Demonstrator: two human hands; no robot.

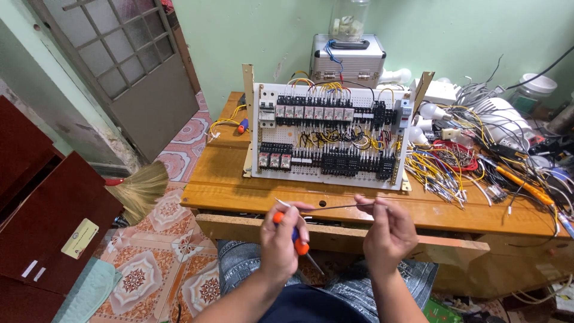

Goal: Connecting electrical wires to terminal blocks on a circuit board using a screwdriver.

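Observation:
My left hand grips an orange-handled screwdriver with its shaft pointing down and right, and also pinches one end of a thin black wire. My right hand pinches the other end, so the wire stretches level between both hands. Both hands hover over my lap, just in front of the wooden workbench. On the bench stands a white wiring panel fitted with rows of black relays, breakers and yellow, black and white wires.
A tangle of loose wires, white bulbs and an orange tool cover the bench's right side. A metal case with a jar sits behind the panel. A broom and red cabinet stand left, on patterned floor tiles.

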